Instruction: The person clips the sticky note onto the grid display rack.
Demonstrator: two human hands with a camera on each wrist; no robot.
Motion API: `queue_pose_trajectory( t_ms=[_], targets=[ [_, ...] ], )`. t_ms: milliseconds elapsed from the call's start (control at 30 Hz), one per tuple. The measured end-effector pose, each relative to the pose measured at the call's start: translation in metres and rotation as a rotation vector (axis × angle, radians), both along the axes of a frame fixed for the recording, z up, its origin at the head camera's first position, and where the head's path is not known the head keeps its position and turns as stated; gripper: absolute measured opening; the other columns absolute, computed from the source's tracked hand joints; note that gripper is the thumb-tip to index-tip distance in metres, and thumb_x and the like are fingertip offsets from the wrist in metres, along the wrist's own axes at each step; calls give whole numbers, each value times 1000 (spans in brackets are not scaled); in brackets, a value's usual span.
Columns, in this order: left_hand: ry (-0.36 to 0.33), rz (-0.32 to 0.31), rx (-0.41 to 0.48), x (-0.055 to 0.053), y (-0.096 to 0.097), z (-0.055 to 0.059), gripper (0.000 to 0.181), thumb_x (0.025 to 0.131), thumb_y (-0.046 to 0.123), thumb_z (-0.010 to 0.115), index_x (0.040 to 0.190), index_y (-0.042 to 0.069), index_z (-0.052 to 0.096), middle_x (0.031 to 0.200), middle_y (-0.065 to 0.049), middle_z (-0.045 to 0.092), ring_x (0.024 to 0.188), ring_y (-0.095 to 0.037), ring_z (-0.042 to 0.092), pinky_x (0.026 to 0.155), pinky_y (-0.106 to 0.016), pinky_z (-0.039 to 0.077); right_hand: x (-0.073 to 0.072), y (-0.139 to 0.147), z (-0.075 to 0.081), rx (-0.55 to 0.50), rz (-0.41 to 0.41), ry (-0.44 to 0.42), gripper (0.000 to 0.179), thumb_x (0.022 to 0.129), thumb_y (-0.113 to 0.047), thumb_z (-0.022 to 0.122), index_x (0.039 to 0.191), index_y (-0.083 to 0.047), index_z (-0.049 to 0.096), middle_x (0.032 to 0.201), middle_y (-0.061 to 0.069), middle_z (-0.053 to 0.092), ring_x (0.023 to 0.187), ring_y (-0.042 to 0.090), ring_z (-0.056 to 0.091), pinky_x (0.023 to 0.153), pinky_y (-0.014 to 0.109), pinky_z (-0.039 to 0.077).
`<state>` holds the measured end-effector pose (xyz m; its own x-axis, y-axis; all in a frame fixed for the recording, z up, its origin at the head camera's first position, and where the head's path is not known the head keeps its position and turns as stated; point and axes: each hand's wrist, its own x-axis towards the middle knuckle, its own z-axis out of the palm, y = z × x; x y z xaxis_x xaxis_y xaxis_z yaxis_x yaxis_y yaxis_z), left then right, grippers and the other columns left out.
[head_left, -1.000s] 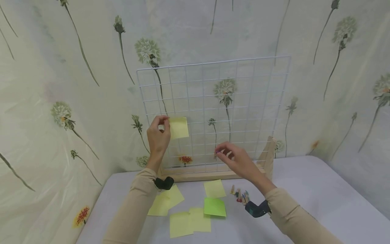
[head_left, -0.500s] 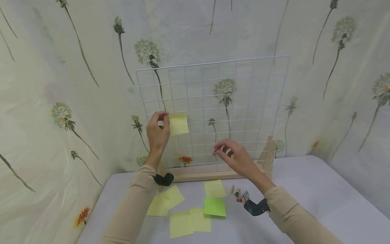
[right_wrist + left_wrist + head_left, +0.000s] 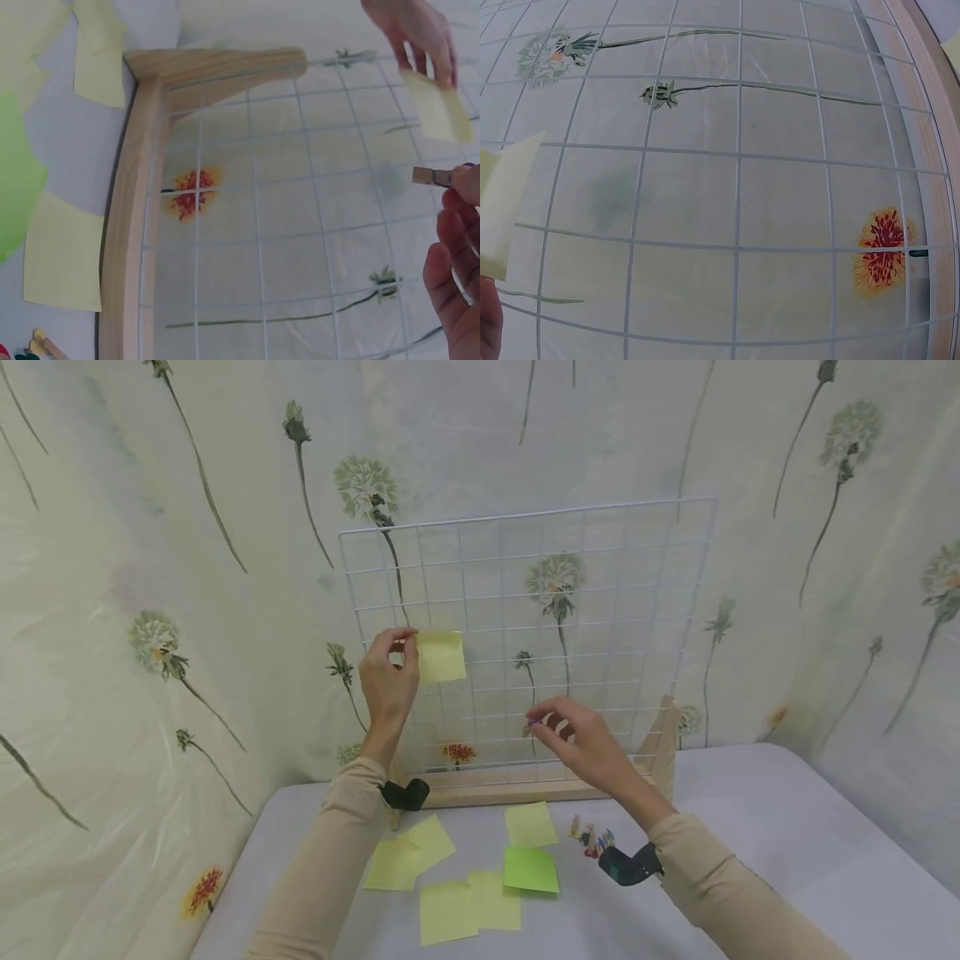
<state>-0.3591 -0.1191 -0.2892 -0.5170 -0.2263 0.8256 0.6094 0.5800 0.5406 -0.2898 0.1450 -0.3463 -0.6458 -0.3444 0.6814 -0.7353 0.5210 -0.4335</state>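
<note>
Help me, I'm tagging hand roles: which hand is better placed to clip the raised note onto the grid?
The right hand, I'd judge: it pinches a peg whose wooden end sticks out free. The left hand is occupied, holding the note in front of the grid.

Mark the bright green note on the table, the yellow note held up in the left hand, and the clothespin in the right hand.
Green note (image 3: 531, 870): head view, middle of its face.
Yellow note (image 3: 442, 657): head view, middle of its visible face.
Clothespin (image 3: 425, 176): right wrist view, its bare wooden end.
</note>
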Motion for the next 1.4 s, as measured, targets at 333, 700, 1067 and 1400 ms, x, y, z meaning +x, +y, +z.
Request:
queue_pose_trajectory(
  t_ms=[333,700,1067,1400],
  targets=[
    [48,17,7,-3,3,10,16,93,13,56,99,9,70,93,-7,70,80,-18,65,56,-27,49,-4,-2,9,-28,-20,16,15,90,-13,63,106,-13,64,96,-2,67,82,8,57,64,22,51],
    [33,-4,17,-4,4,17,15,93,13,56,99,9,69,91,-7,72,82,-18,67,55,-30,51,-9,-8,26,-27,-16,4,16,92,-16,61,107,-11,63,95,-1,70,81,9,60,66,23,51],
    [19,15,34,-9,8,18,14,91,12,57,98,10,69,90,-6,73,80,-20,68,77,-39,51,-17,-21,47,-13,9,-4,17,93,-17,59,108,-10,62,95,1,70,80,10,61,66,24,52],
    [8,20,21,-11,7,17,15,92,13,56,99,10,69,90,-6,73,78,-20,67,71,-39,50,-29,-30,59,-27,17,32,15,92,-15,61,107,-12,63,92,0,69,77,9,61,63,26,52]
  ],
)
